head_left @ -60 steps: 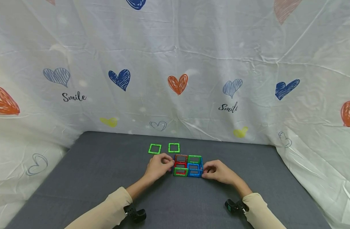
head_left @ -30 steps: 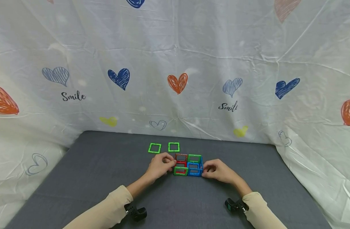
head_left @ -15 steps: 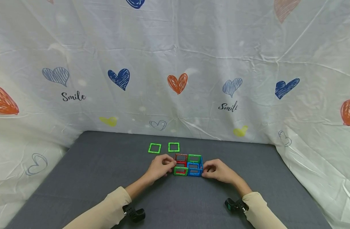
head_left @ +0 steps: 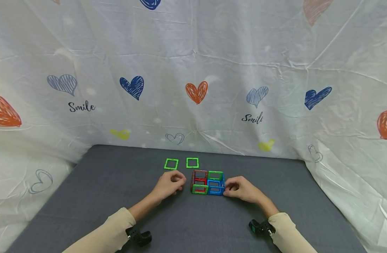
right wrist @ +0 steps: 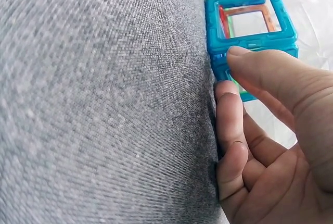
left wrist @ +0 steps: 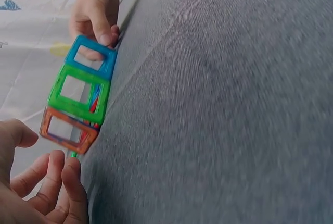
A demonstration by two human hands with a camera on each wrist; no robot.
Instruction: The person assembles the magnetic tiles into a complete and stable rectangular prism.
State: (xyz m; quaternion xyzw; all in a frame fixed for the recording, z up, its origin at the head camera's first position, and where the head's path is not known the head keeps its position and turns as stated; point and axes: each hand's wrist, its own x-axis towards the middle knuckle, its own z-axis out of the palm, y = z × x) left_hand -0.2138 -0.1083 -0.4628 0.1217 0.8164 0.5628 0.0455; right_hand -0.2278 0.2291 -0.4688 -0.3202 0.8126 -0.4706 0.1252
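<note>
A low box of magnetic tiles (head_left: 208, 186) stands on the table, built of square frames in red, orange-brown, green and blue. My left hand (head_left: 169, 183) hovers just left of it, holding nothing. In the left wrist view a gap separates the thumb and loosely bent fingers from the orange-brown tile (left wrist: 67, 144). At the box's right end, my right hand (head_left: 241, 189) grips the near corner. Its thumb (right wrist: 260, 67) lies on the edge of the blue tile (right wrist: 255, 43), with the other fingers bent beside the right wall.
Two loose green square tiles, a left one (head_left: 172, 159) and a right one (head_left: 192, 167), lie flat behind the box. A grey cloth (head_left: 193, 225) covers the table. Behind it hangs a white curtain (head_left: 219, 45) printed with hearts.
My left hand has let go of the box's left end and drawn back to the left, baring the orange-brown side. The right hand and the box have stayed in place.
</note>
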